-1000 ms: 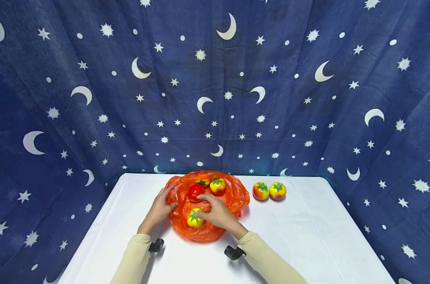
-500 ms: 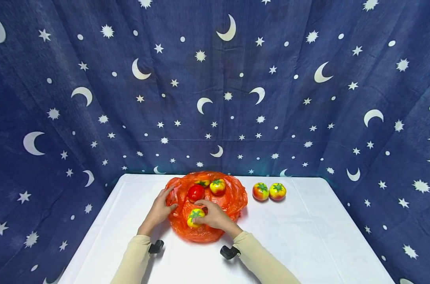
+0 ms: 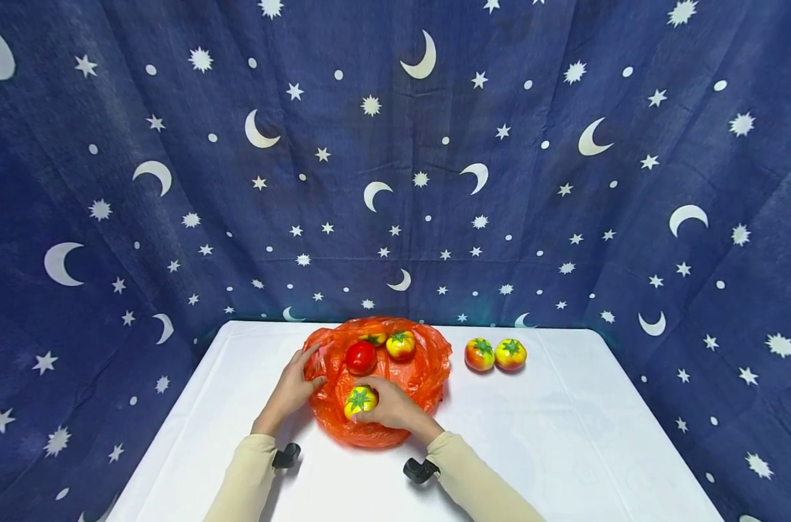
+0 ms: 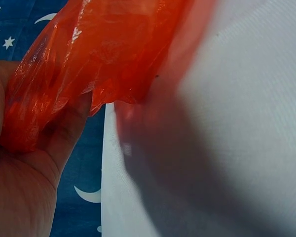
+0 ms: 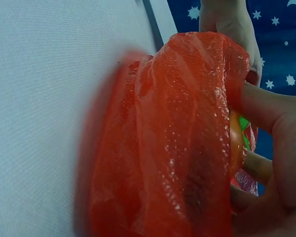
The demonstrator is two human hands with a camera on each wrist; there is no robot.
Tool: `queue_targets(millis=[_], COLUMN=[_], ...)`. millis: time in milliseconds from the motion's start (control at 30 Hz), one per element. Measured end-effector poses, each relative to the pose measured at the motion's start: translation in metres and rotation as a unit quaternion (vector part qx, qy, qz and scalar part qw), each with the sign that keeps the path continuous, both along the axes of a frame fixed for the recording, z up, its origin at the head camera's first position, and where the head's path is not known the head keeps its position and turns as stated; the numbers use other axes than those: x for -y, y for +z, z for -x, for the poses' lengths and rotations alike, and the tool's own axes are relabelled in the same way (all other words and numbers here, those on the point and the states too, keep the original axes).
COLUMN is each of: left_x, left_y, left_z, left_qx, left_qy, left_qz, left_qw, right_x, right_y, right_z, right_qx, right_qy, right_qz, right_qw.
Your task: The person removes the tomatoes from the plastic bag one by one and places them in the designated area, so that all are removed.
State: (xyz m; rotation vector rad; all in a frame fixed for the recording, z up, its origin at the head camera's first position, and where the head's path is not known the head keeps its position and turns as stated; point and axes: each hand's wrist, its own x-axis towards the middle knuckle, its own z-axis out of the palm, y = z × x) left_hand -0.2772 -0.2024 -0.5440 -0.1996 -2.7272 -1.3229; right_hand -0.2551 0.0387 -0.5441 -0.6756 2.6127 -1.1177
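An orange-red plastic bag (image 3: 428,370) lies with its mouth spread wide on the table. My left hand (image 3: 292,388) holds its left rim; in the left wrist view the thin film (image 4: 103,44) runs between the thumb and fingers. Inside the bag's near part, my right hand (image 3: 395,407) grips a yellow toy tomato (image 3: 361,399) with a green star-shaped top. From the right wrist side, bag film covers much of that tomato (image 5: 235,140). Farther back in the bag sit a red tomato (image 3: 361,358), a yellow-red tomato (image 3: 401,346) and a partly hidden one (image 3: 373,338).
Two more yellow-red tomatoes (image 3: 479,355) stand side by side right of the bag, near the back edge of the white-covered table (image 3: 565,435). Behind the table hangs a dark blue curtain (image 3: 343,268) with moons and stars.
My right hand has shifted slightly toward me and its fingers have come round the near tomato. The left hand stays at the bag's rim.
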Motion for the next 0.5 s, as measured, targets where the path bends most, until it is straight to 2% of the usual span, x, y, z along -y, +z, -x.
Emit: queue_targets(millis=[233, 500], left_x=[0.0001, -0.0002], left_y=[-0.0004, -0.0017], left_z=[0.0019, 0.0005], left_qx=[-0.003, -0.008], left_qy=[-0.001, -0.003], left_qz=[0.0, -0.002], left_qw=[1.0, 1.0], right_x=[0.0015, 0.0002], right_y=[-0.0017, 0.0025], right_z=[-0.0019, -0.0055], right_qx=[-0.028, -0.032], right_qy=[0.019, 0.016], right_qz=[-0.024, -0.007], right_qw=[0.999, 0.999])
